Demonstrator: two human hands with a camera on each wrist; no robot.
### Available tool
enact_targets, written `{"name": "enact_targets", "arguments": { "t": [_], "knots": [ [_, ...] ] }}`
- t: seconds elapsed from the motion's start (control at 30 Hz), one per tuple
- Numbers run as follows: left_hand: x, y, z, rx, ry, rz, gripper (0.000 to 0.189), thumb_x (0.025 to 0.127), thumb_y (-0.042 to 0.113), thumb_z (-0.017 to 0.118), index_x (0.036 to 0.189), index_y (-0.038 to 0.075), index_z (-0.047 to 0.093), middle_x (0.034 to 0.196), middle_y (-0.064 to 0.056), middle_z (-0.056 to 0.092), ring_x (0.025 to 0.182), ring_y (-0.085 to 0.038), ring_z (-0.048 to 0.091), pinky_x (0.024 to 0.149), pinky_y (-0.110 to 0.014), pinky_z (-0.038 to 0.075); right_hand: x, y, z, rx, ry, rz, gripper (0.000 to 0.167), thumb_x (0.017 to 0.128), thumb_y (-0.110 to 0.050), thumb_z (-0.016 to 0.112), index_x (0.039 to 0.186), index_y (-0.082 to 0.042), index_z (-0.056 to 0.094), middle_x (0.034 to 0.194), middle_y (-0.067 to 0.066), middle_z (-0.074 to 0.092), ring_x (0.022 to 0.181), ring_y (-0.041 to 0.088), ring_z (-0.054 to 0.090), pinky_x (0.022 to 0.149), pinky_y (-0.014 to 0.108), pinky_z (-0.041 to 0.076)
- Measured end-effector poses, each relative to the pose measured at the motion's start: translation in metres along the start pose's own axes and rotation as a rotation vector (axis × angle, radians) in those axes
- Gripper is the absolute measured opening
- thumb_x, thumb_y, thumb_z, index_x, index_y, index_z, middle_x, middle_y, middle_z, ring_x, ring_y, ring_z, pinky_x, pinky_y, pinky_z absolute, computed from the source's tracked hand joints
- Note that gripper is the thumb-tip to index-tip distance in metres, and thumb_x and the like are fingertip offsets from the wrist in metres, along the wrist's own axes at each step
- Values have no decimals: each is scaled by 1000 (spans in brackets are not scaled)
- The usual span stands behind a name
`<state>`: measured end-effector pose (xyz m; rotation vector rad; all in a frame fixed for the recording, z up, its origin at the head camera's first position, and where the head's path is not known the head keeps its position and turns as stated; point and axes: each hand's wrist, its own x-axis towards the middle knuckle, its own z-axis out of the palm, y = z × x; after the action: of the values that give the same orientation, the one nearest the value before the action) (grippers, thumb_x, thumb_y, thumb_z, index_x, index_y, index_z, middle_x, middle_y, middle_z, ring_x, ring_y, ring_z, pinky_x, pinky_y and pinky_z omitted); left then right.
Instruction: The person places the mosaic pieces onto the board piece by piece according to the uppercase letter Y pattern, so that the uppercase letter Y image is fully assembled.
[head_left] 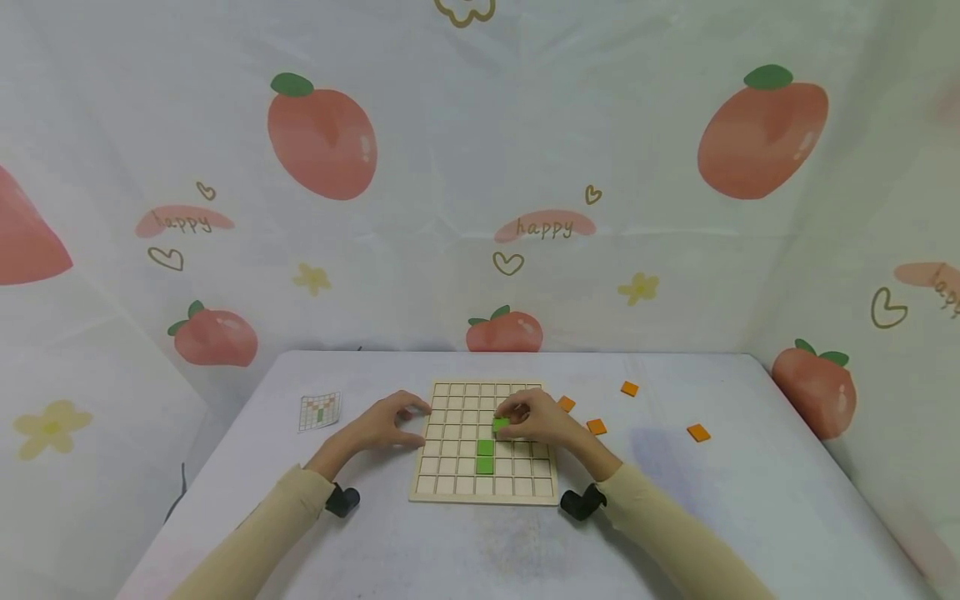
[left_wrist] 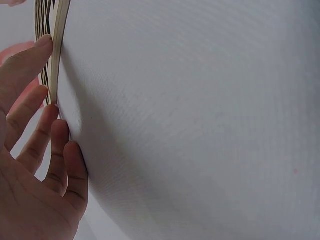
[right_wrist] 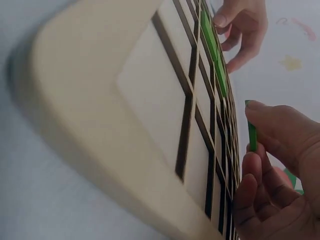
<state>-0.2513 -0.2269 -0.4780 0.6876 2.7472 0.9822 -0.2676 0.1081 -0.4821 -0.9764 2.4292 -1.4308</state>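
A pale wooden grid board (head_left: 450, 492) lies on the white table in the head view. Two green tiles (head_left: 485, 457) sit in a column of its cells. My right hand (head_left: 534, 418) hovers over the board's middle and pinches another green tile (head_left: 500, 424) between thumb and fingers; the right wrist view shows that tile (right_wrist: 251, 132) edge-on just above the board (right_wrist: 100, 100). My left hand (head_left: 390, 423) rests at the board's left edge, its fingertips (left_wrist: 47, 42) touching the board's rim (left_wrist: 57, 45).
Several orange tiles (head_left: 596, 427) lie loose on the table right of the board. A small printed pattern card (head_left: 319, 411) lies to the left. A cloth printed with peaches hangs behind and around the table (head_left: 750, 517).
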Motion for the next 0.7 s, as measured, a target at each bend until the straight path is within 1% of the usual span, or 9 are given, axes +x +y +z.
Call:
{"name": "enact_targets", "arguments": {
  "t": [0.13,0.27,0.37,0.57,0.7],
  "knots": [
    [-1,0,0,-5,0,5,51,81,21,88,125,9,66,131,-11,58,111,-32,58,96,-49,48,4,-2,5,-9,-5,8,25,81,-11,87,103,-4,76,96,1,72,80,14,63,73,28,54],
    [-2,0,0,-8,-1,15,51,82,21,88,126,8,66,132,-13,57,112,-33,58,96,-50,48,8,-3,10,-10,-17,-6,25,82,-11,86,102,-2,76,96,4,72,79,13,63,73,29,54],
    [-2,0,0,-7,0,12,50,82,21,88,125,9,66,132,-13,57,112,-33,58,96,-50,47,10,-3,12,-21,-30,7,24,82,-12,86,102,-2,76,94,4,72,79,13,64,73,29,54],
    [-2,1,-1,-14,0,17,50,82,20,87,126,7,66,132,-14,57,112,-33,58,97,-51,47,15,-6,14,-45,-46,46,23,83,-12,86,102,-6,76,91,-3,70,78,11,62,72,28,54],
    [-2,3,-3,-12,-4,31,50,83,20,86,126,5,65,132,-14,57,113,-33,57,98,-50,47,17,-6,15,-49,-55,27,22,83,-11,86,101,-4,76,89,-3,69,77,12,61,71,27,53]
  ]
}}
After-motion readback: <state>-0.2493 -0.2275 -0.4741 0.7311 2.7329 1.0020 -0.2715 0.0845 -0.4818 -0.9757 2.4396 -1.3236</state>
